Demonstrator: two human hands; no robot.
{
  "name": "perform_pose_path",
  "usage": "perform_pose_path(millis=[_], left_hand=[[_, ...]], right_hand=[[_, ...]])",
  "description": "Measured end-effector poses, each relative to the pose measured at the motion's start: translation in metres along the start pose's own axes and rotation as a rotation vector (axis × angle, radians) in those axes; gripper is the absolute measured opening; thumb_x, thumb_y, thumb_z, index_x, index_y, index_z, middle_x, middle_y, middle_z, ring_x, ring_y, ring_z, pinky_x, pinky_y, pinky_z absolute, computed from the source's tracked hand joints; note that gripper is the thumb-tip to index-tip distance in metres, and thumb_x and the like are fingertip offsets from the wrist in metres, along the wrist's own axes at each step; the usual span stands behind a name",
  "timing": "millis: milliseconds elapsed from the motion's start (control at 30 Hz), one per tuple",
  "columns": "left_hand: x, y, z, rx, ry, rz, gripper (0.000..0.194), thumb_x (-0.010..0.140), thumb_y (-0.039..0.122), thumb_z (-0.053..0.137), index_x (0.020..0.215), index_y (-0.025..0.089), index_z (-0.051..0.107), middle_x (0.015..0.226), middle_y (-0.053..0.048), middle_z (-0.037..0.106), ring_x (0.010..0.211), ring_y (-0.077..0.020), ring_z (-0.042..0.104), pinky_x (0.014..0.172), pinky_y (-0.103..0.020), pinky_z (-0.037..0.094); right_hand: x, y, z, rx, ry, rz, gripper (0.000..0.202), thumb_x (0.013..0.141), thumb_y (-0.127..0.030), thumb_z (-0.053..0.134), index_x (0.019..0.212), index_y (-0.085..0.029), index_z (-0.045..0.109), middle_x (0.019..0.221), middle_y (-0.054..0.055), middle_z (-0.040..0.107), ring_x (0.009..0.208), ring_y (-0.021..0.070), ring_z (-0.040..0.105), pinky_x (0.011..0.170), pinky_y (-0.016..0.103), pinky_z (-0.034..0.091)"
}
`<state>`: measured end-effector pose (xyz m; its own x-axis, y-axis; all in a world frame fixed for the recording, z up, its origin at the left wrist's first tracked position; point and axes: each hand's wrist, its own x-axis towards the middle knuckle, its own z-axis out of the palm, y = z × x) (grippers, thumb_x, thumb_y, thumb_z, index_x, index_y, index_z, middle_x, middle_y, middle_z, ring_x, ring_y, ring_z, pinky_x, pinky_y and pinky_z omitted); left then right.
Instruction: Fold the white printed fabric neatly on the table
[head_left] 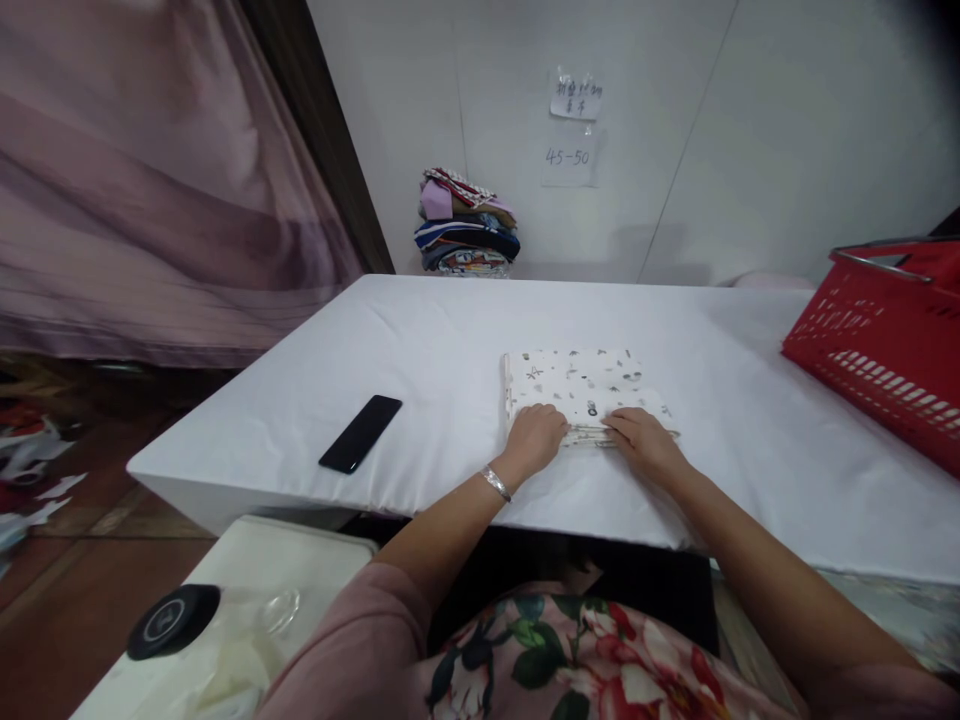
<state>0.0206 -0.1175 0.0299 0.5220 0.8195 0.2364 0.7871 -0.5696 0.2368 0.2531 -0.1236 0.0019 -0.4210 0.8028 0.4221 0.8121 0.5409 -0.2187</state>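
A white cloth with small dark printed motifs (577, 380) lies folded in layers on the white-covered table (450, 340). At its near left corner, my left hand (538, 437) has its fingers curled over the edge. My right hand (645, 440) pinches the near edge further right, thumb and fingers pressed together on the layers. The stacked folds show between the two hands. Both palms face down, and the fingertips are partly hidden by the cloth and the hands.
A black phone (361, 433) lies left of the cloth. Behind the table's far edge rises a stack of folded fabrics (469, 225). A red plastic basket (885, 340) stands at the right. A white surface with a round black object (174, 620) is at lower left.
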Motion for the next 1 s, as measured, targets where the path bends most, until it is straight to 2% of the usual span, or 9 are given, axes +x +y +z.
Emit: perform_pose_path(millis=[300,433,567,767,1000], left_hand=[[-0.002,-0.002,0.004,0.016,0.018,0.027,0.026,0.094,0.028,0.041,0.082,0.018,0.061,0.085,-0.004,0.06,0.084,-0.0172,0.053,0.074,-0.031,0.038],[-0.006,-0.004,0.007,-0.027,0.062,0.061,0.018,0.091,0.032,0.047,0.097,0.02,0.059,0.093,-0.003,0.059,0.09,-0.018,0.052,0.078,-0.032,0.038],[-0.006,-0.002,0.007,-0.054,0.076,0.063,0.024,0.088,0.032,0.053,0.109,0.021,0.055,0.102,-0.003,0.059,0.095,-0.0187,0.051,0.08,-0.033,0.039],[0.002,0.009,0.006,0.001,0.054,0.064,0.022,0.086,0.03,0.055,0.105,0.021,0.055,0.101,-0.004,0.058,0.096,-0.0198,0.051,0.081,-0.034,0.039],[0.013,0.017,0.009,0.066,0.042,0.077,0.015,0.087,0.032,0.053,0.094,0.019,0.056,0.097,-0.005,0.058,0.094,-0.0215,0.051,0.076,-0.035,0.039]], right_hand=[[-0.002,-0.009,-0.005,0.054,0.014,0.046,0.028,0.091,-0.026,0.039,0.101,-0.018,0.064,0.103,0.011,0.065,0.098,0.0243,0.056,0.088,0.041,0.045],[-0.001,-0.011,-0.008,0.076,-0.015,0.067,0.027,0.092,-0.027,0.039,0.098,-0.018,0.063,0.102,0.01,0.064,0.097,0.024,0.056,0.087,0.04,0.045],[0.002,-0.006,-0.006,0.086,-0.044,0.07,0.026,0.092,-0.028,0.038,0.095,-0.019,0.062,0.1,0.01,0.064,0.096,0.0241,0.055,0.085,0.04,0.044],[0.005,-0.002,-0.006,0.099,-0.09,0.08,0.022,0.091,-0.028,0.039,0.089,-0.02,0.059,0.094,0.008,0.063,0.089,0.0222,0.055,0.079,0.037,0.043],[0.01,-0.008,-0.013,0.1,-0.122,0.099,0.023,0.092,-0.028,0.036,0.08,-0.021,0.053,0.083,0.007,0.059,0.081,0.0207,0.052,0.074,0.035,0.043]])
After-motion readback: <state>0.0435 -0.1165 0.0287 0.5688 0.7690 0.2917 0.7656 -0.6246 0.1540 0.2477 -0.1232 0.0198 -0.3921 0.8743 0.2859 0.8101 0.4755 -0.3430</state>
